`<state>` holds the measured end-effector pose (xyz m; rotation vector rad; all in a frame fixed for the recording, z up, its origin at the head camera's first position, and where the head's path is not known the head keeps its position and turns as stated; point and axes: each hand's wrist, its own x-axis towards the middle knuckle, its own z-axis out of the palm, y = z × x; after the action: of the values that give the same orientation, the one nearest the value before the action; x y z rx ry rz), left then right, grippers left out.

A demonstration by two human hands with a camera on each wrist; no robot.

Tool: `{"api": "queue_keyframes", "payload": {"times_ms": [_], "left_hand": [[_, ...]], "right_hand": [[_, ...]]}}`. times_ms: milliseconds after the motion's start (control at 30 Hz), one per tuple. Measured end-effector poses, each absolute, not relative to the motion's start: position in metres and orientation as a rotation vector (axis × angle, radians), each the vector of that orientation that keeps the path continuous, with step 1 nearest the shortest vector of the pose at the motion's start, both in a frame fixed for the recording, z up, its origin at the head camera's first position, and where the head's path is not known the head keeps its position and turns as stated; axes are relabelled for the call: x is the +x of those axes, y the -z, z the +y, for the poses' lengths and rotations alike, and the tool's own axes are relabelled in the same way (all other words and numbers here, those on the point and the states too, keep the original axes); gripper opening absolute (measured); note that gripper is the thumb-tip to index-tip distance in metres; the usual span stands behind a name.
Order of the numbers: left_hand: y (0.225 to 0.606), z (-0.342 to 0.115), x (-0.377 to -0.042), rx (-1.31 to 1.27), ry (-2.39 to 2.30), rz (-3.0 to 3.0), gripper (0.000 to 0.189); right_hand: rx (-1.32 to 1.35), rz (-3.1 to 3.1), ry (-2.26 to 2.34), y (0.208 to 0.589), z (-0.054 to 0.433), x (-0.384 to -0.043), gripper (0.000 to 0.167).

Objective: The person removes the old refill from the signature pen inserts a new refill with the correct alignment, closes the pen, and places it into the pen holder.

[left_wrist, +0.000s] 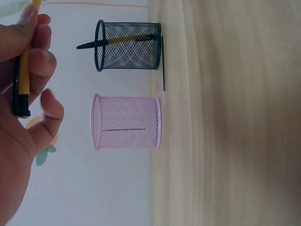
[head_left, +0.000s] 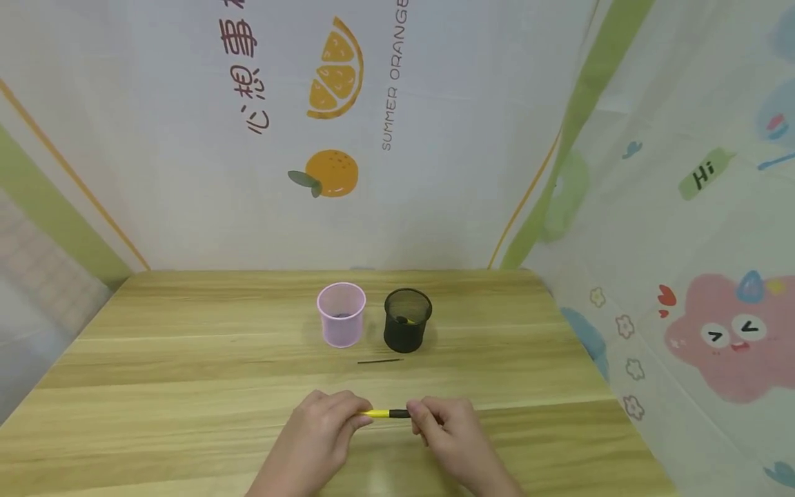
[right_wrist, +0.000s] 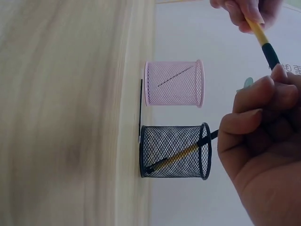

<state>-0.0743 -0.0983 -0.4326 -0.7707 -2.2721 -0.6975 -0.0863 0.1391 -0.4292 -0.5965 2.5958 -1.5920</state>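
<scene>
A yellow pen (head_left: pixel 379 414) with a black grip section is held level between both hands, over the near part of the table. My left hand (head_left: pixel 326 424) grips its yellow barrel; the left wrist view shows the black clip and end of the pen (left_wrist: pixel 23 89) along the palm. At the other end, my right hand (head_left: pixel 450 431) pinches the black section, and its fingers hide the tip. Beyond the hands, a thin dark pen refill (head_left: pixel 380 361) lies on the table, in front of a pink mesh pen holder (head_left: pixel 343 331) and a black mesh pen holder (head_left: pixel 404 338).
Inside the black holder leans another yellow-and-black pen (right_wrist: pixel 176 157), its dark end above the rim. A thin dark stick (left_wrist: pixel 124 129) shows through the pink mesh. The wooden table (head_left: pixel 186 359) meets a printed cloth (head_left: pixel 435 207) behind, with another cloth at right.
</scene>
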Motion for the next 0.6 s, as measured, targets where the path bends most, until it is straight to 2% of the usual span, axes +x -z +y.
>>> {"api": "queue_keyframes", "payload": {"times_ms": [367, 600], "left_hand": [[0.423, -0.104, -0.094, -0.79, 0.743, -2.251, 0.015], [0.418, -0.107, -0.121, -0.755, 0.828, -2.362, 0.009]], "right_hand": [[-0.632, 2.692, 1.676, 0.427, 0.126, -0.101, 0.041], [-0.747, 2.763, 1.706, 0.426, 0.12, -0.132, 0.036]]}}
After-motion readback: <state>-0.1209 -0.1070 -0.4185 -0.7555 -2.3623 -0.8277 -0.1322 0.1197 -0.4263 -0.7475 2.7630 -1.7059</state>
